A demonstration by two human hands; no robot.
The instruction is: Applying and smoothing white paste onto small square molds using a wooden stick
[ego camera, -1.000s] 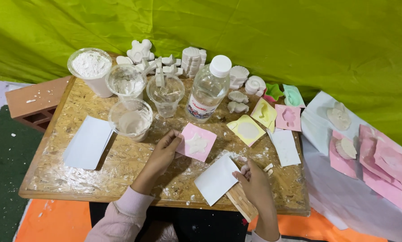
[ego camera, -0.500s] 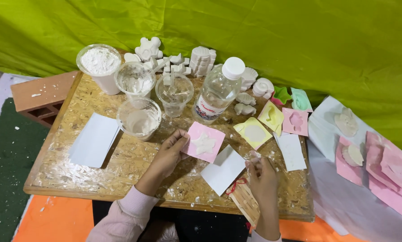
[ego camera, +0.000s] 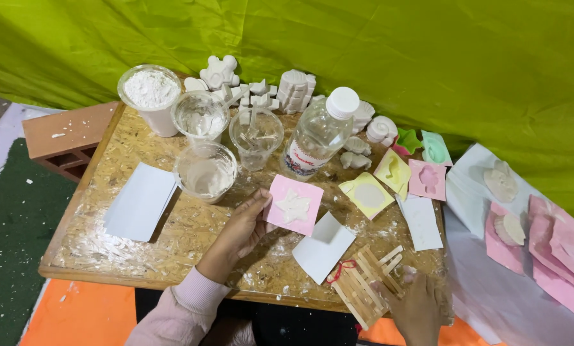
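My left hand (ego camera: 239, 232) holds the left edge of a pink square mould (ego camera: 294, 205) with a white star-shaped cast in it, on the chipboard table (ego camera: 107, 186). My right hand (ego camera: 420, 307) grips a small raft of wooden sticks with a red string (ego camera: 365, 282) at the table's front right edge. A white card (ego camera: 324, 247) lies between the two hands.
At the back stand a cup of white powder (ego camera: 150, 96), three clear cups with plaster (ego camera: 205, 170), a water bottle (ego camera: 317, 133) and white casts (ego camera: 255, 86). Yellow and pink moulds (ego camera: 396, 179) lie right; another white card (ego camera: 141, 200) left. More pink moulds (ego camera: 559, 250) lie off-table.
My right hand has slid right along the front edge, bringing the stick raft into full view. The left hand still holds the pink mould. The camera shifted slightly.
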